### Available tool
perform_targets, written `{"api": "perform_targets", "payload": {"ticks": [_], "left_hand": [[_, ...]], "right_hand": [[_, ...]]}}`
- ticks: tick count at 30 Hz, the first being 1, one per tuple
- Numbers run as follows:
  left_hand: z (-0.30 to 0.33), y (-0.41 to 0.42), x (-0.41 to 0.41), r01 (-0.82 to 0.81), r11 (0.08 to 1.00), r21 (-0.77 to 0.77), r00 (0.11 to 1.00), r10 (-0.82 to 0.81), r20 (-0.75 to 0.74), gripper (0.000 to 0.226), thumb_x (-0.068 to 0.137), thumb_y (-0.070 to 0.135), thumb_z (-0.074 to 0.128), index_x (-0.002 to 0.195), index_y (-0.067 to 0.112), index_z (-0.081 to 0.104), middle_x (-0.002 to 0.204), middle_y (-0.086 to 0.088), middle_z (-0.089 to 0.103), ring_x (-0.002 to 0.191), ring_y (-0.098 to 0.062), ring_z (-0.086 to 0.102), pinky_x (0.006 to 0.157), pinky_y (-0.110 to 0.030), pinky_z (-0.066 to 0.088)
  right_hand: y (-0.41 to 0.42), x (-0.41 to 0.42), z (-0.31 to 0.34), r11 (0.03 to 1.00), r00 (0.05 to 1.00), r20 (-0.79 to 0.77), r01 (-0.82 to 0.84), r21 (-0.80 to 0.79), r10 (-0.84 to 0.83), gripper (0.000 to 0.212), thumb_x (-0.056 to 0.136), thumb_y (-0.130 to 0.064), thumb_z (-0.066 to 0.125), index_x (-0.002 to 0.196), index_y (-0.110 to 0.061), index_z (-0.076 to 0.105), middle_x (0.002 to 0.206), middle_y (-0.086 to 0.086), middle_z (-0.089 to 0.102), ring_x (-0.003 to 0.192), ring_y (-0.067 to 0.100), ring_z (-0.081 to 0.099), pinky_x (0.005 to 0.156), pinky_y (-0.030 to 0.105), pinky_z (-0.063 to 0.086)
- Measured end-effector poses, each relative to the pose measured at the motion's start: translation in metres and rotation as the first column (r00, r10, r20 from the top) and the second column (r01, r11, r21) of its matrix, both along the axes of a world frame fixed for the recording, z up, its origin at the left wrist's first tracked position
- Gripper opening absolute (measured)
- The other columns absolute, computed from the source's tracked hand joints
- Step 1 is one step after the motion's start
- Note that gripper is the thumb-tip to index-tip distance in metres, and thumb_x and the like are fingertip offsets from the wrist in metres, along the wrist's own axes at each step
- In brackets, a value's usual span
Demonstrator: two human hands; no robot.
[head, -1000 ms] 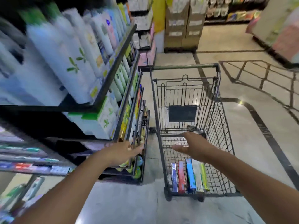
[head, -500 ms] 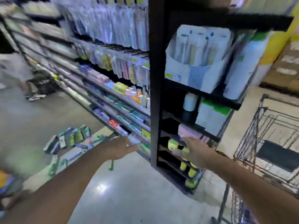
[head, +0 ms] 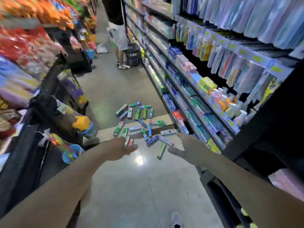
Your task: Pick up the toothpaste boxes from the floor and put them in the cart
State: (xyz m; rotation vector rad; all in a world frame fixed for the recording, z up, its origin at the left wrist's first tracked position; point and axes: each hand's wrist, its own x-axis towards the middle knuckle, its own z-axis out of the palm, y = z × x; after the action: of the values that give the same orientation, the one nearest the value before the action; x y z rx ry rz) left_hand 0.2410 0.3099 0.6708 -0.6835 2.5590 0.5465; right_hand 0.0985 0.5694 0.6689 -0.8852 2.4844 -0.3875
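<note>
Fingers of both hands loose and lightly spread, nothing pinched or held. Left hand point(head: 122, 148) reaches forward palm down, its fingers point(head: 131, 147) pointing toward the aisle floor. Right hand point(head: 184, 148) reaches forward too, fingers point(head: 172, 151) slightly apart, thumb side up.

Toothpaste boxes point(head: 141, 124) lie scattered on the floor point(head: 139, 186) just beyond both sets of fingertips, a loose heap in green, blue, white and red, lying flat at all angles. Two or three sit partly behind the left fingertips in this view; contact cannot be told. One green box point(head: 161, 151) lies between the two hands, nearer the right fingers. The far end of the heap runs well past the fingertips, down the aisle.

Right of the right fingers: long shelves point(head: 189, 102) of boxed toothpaste and hanging toothbrush packs, blurred. Left of the left fingers: racks of bright snack bags point(head: 24, 40), blurred, and a yellow-capped tub point(head: 83, 125) low down. Far beyond the heap, another person point(head: 120, 38) stands beside a dark basket point(head: 133, 55). One shoe point(head: 176, 219) at the bottom edge.
</note>
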Motion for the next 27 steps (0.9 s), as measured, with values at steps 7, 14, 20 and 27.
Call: {"api": "perform_targets", "payload": {"ticks": [7,14,20,27], "left_hand": [[0.013,-0.030,-0.050,-0.152,0.986,0.071,0.987,0.155,-0.031,0.031,0.098,0.048,0.046,0.100,0.020,0.061,0.088,0.002,0.060,0.081,-0.019,0.056,0.057,-0.023,0.031],[0.007,-0.080,-0.093,-0.276,0.956,0.103,0.959,0.281,-0.037,0.053,0.095,0.055,0.047,0.127,0.012,0.049,0.107,-0.001,0.051,0.109,-0.023,0.054,0.069,-0.026,0.030],[-0.024,-0.161,-0.119,-0.334,0.935,0.116,0.943,0.333,0.024,0.068,0.085,0.067,0.055,0.127,0.013,0.049,0.116,-0.003,0.057,0.093,-0.018,0.051,0.067,-0.030,0.038],[-0.055,-0.292,-0.150,-0.344,0.924,0.166,0.939,0.335,0.080,0.063,0.083,0.069,0.055,0.121,0.018,0.051,0.117,-0.005,0.057,0.089,-0.019,0.052,0.067,-0.031,0.040]], "right_hand": [[-0.068,-0.083,0.008,0.989,0.990,0.028,-0.139,0.052,0.138,0.085,0.086,-0.071,0.051,0.146,-0.013,0.035,0.150,0.007,0.043,0.134,0.025,0.044,0.105,0.040,0.040],[-0.152,-0.138,-0.005,0.972,0.971,0.079,-0.229,0.047,0.225,0.074,0.087,-0.064,0.057,0.143,-0.018,0.041,0.146,0.005,0.046,0.130,0.026,0.046,0.101,0.039,0.042],[-0.241,-0.172,-0.052,0.951,0.952,0.083,-0.300,0.078,0.294,0.089,0.066,-0.091,0.039,0.135,-0.035,0.047,0.139,-0.010,0.055,0.126,0.019,0.051,0.099,0.045,0.045],[-0.364,-0.206,-0.096,0.967,0.958,0.219,-0.217,0.134,0.185,0.081,0.060,-0.094,0.042,0.114,-0.034,0.053,0.121,-0.008,0.059,0.109,0.019,0.057,0.092,0.044,0.049]]}}
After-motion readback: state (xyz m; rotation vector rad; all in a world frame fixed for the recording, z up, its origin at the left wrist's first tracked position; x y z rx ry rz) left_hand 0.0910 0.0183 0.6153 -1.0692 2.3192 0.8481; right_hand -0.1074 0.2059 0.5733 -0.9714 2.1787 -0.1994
